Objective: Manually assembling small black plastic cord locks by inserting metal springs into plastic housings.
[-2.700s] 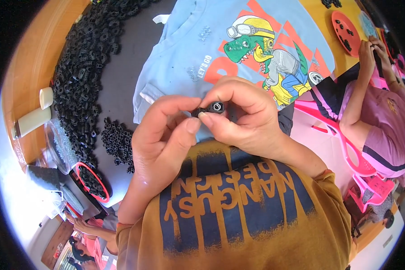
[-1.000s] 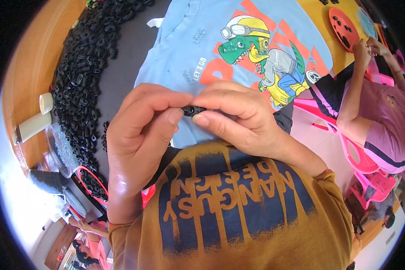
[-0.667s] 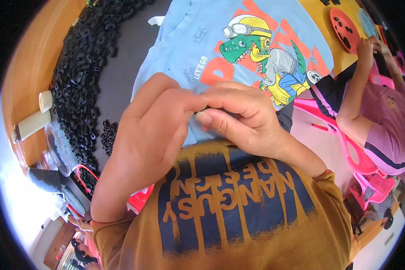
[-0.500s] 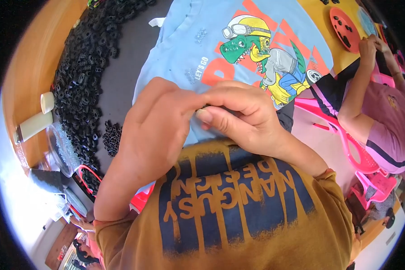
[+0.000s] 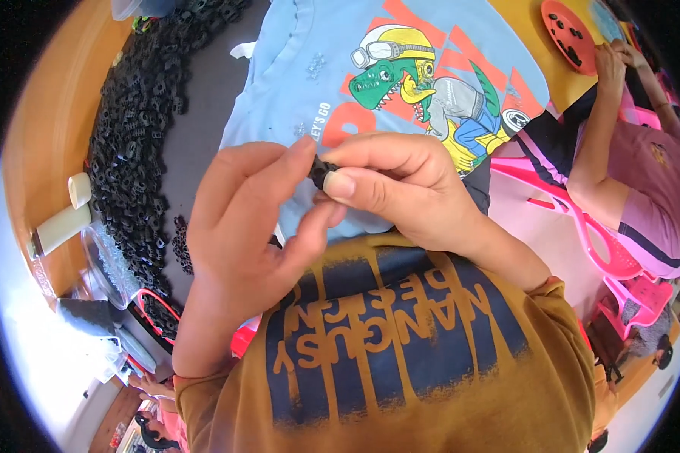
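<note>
Opened since the earlier frame, the left hand [image 5: 243, 215] spreads thumb and forefinger beside 1 black plastic part [image 5: 320, 173]; the right hand [image 5: 409, 189] pinches it above the blue T-shirt [image 5: 268, 106], seemingly keeping its left end exposed.

Heap [image 5: 136, 128] on table [image 5: 213, 83], left. Shirt [image 5: 374, 87] right of heap. Plate [image 5: 588, 48] right of shirt, bits [image 5: 573, 54] on it. Small part [image 5: 319, 174] in right hand [image 5: 408, 185], over shirt.

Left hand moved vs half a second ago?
Yes, left: judged against the dinosaur print, the left hand's fingertips sit farther left. The hand has also turned and opened, thumb apart from forefinger.
</note>
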Available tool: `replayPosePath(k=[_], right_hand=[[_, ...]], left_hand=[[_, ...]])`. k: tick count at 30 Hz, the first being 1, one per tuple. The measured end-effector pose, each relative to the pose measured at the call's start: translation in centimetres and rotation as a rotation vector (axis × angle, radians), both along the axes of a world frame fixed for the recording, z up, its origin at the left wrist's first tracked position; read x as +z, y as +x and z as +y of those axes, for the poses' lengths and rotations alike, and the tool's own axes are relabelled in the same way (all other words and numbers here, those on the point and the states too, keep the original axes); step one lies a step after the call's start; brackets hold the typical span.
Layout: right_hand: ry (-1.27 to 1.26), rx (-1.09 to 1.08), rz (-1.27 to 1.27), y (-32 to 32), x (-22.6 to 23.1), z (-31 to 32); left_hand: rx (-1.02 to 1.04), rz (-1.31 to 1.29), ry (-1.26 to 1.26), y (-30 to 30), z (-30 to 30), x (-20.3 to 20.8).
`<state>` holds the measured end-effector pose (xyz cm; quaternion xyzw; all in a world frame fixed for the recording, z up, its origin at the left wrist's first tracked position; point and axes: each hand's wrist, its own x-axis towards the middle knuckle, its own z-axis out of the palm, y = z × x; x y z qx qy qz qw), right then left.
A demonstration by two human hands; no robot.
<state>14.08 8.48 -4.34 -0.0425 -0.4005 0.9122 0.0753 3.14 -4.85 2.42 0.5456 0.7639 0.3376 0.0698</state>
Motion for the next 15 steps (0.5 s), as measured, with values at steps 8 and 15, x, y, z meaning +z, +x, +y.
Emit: replayPosePath(k=[8, 15], right_hand=[[-0.043, -0.01, 0.059, -0.4, -0.2, -0.1], [0.096, 0.002, 0.116, -0.7, 0.2, 0.2]], left_hand=[[-0.107, 0.307, 0.111, 0.0, -0.1, -2.0], [-0.015, 0.255, 0.151, 0.4, 0.1, -2.2]])
